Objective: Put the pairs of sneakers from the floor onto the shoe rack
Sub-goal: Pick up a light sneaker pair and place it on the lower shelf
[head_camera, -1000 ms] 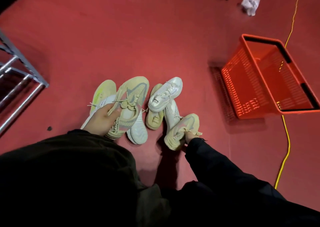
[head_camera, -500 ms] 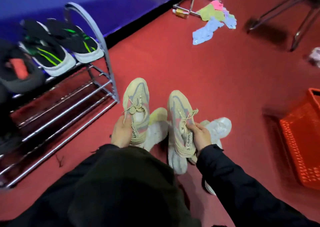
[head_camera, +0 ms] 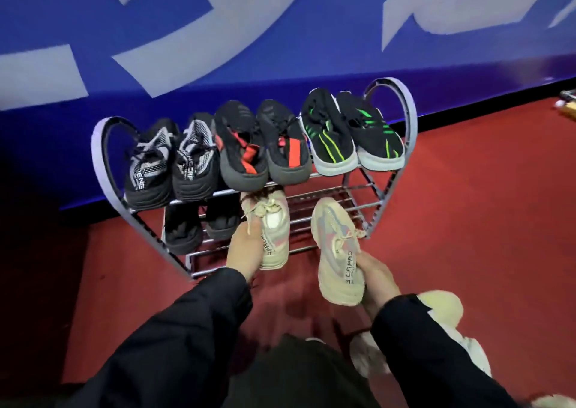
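Fingers of the left hand are being curled around one beige knit sneaker at the silver wire shoe rack's lower shelf; further right, its beige twin is being gripped by the right hand just before the rack.

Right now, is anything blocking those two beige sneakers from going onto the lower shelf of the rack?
Nothing visible does. The left beige sneaker already reaches over the lower shelf bars, and the right beige sneaker hangs before bare bars. The black pair sits further left, clear of both.
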Motion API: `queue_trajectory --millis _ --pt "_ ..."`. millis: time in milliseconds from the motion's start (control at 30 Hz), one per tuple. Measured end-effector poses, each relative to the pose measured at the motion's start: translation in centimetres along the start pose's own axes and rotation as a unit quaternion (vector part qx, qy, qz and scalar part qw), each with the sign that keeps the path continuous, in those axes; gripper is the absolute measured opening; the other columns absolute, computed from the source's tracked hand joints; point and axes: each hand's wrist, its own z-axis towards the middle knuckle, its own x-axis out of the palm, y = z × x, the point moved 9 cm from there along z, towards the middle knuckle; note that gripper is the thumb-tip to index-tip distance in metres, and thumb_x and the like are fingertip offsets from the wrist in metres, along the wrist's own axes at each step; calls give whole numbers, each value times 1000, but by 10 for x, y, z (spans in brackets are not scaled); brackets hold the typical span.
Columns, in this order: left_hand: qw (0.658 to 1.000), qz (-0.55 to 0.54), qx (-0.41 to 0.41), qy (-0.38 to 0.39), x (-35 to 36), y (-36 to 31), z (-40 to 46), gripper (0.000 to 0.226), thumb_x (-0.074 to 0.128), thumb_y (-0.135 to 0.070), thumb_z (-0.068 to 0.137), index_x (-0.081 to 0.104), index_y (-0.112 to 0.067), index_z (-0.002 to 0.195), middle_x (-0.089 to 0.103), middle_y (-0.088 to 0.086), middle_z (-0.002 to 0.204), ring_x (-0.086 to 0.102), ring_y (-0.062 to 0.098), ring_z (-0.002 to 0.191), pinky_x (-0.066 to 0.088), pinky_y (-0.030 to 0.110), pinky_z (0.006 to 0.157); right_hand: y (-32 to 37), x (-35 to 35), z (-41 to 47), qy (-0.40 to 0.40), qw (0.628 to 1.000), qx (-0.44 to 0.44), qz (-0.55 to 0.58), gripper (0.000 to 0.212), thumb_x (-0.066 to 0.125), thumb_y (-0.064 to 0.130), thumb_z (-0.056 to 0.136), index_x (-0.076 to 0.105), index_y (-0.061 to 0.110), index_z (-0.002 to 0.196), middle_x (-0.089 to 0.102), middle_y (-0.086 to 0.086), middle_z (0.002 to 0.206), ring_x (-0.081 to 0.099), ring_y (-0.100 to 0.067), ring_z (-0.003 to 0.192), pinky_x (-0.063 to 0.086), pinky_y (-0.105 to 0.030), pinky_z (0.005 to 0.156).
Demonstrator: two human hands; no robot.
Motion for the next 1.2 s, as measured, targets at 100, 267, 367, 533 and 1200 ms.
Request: queue_trajectory --millis 100,267,367,533,1200 --pt "1000 -5 -23 -12 -4 -4 21 42 40 -44 103 51 -5 112 58 6 94 53 22 83 38 35 76 15 30 24 1 1000 -3 -6 57 83 25 66 64 14 118 74 -17 111 72 -32 99 55 -51 94" --pt "1000 -1 -23 -19 6 -7 54 34 48 -33 102 44 -2 117 60 15 114 57 26 102 37 33 86 35 49 69 -27 998 -25 -43 64 81 36 53 57 21 110 68 -15 119 69 -30 107 53 -52 99" --pt "998 -9 -19 -52 11 -10 70 35 50 -20 101 53 2 128 60 22 133 55 33 126 34 24 92 43 57 85 -41 997 -42 -44 42 77 32 66 56 29 103 65 -13 121 67 -31 110 51 -52 101" --pt "997 28 -19 -72 21 -1 84 38 48 -17 94 60 10 117 59 34 128 53 45 125 37 39 106 36 59 110 -59 997 -46 4 33 72 23 78 68 27 111 71 -12 119 69 -33 110 53 -51 98" --pt "852 437 278 -83 28 -21 42 38 64 -32 86 60 -8 115 58 17 110 48 37 95 45 48 81 60 126 166 -76 979 -143 -125 37 52 -18 75 51 16 61 50 -4 57 53 -8 48 40 -26 56"
